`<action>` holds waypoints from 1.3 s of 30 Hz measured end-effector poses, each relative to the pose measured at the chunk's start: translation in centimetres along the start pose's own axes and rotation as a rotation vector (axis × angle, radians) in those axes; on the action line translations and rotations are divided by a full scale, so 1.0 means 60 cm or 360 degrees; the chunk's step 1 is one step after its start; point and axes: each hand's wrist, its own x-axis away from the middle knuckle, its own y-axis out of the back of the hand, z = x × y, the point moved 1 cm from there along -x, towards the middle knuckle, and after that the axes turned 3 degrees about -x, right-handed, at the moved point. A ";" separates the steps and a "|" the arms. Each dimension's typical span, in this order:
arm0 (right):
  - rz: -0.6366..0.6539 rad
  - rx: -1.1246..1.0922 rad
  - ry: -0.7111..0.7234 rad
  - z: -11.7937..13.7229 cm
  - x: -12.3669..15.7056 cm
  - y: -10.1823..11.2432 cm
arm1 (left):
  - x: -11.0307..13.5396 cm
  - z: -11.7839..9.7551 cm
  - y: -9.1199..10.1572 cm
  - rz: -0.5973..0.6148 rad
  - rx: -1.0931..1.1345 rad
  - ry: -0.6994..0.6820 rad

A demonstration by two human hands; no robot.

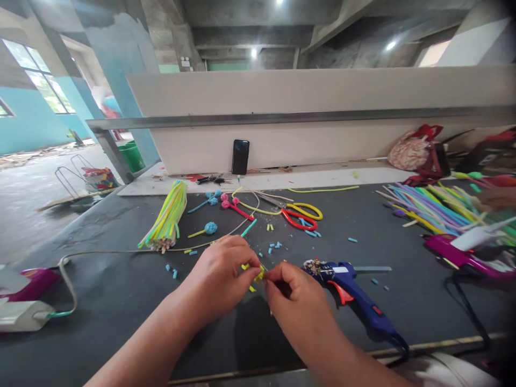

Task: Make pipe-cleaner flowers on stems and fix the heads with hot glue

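Note:
My left hand [230, 267] pinches a small bright yellow piece of pipe cleaner [260, 274] between thumb and fingertips. From the other side, the thumb and forefinger of my right hand [296, 295] close on the same piece; the fingers partly hide it. Short blue cut bits [275, 245] lie just beyond my hands. A blue hot glue gun [355, 287] with a red trigger rests to the right of my right hand. Scissors [300, 219] with red and yellow handles lie farther back, beside a pink-tipped pipe cleaner shape [237, 207] and a blue ball on a yellow stem [210, 228].
A bundle of yellow-green pipe cleaners [166, 217] lies at left. A phone [241, 157] leans on the back board. At right are multicoloured pipe cleaners [431, 207], a purple glue gun [451, 250] and another person's hand [502, 198]. A cord runs to a power strip [24, 316].

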 end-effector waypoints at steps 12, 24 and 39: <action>0.0588 -0.1822 -0.0643 0.000 -0.016 0.026 | 0.003 0.026 0.028 -0.0545 0.1025 0.0526; 0.0898 -0.2382 -0.0895 -0.001 -0.003 0.020 | -0.002 -0.004 0.002 -0.0242 0.0829 0.0399; 0.0505 -0.2011 -0.0659 0.007 0.000 0.016 | 0.001 0.004 -0.009 0.0123 0.1296 0.0450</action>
